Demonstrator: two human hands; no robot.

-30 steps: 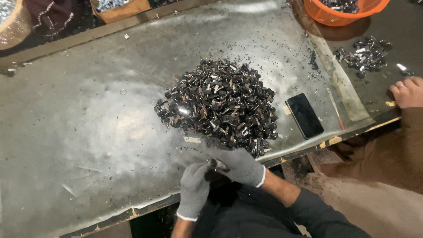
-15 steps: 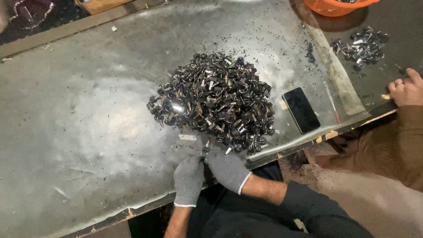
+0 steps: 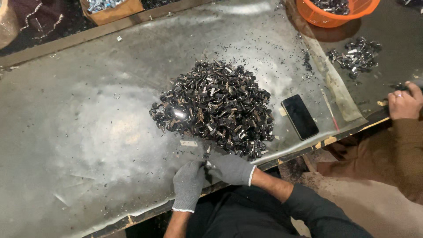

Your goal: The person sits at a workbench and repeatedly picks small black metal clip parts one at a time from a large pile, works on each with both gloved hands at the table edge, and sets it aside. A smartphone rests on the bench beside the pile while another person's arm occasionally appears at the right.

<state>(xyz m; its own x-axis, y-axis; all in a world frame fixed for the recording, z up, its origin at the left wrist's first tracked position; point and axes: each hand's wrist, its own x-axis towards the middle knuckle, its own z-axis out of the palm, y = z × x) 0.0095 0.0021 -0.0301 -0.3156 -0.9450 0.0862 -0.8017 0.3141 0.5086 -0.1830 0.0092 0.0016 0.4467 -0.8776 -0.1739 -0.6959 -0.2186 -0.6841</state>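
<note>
A big heap of small black and shiny metal parts (image 3: 213, 105) lies in the middle of a grey metal-covered table (image 3: 79, 132). Both my hands wear grey knit gloves and meet at the table's near edge, just below the heap. My left hand (image 3: 188, 183) and my right hand (image 3: 230, 169) pinch one small dark part (image 3: 205, 157) between their fingertips. The part is mostly hidden by the fingers.
A black phone (image 3: 299, 116) lies face up right of the heap. An orange basket (image 3: 335, 11) with parts stands at the far right, a smaller pile of parts (image 3: 356, 56) beside it. A cardboard box (image 3: 111, 9) sits at the back. Another person's hand (image 3: 404, 104) rests at the right edge.
My two hands stayed together at the near edge, working the small part. The view shifted slightly. The other person's hand stayed at the right.
</note>
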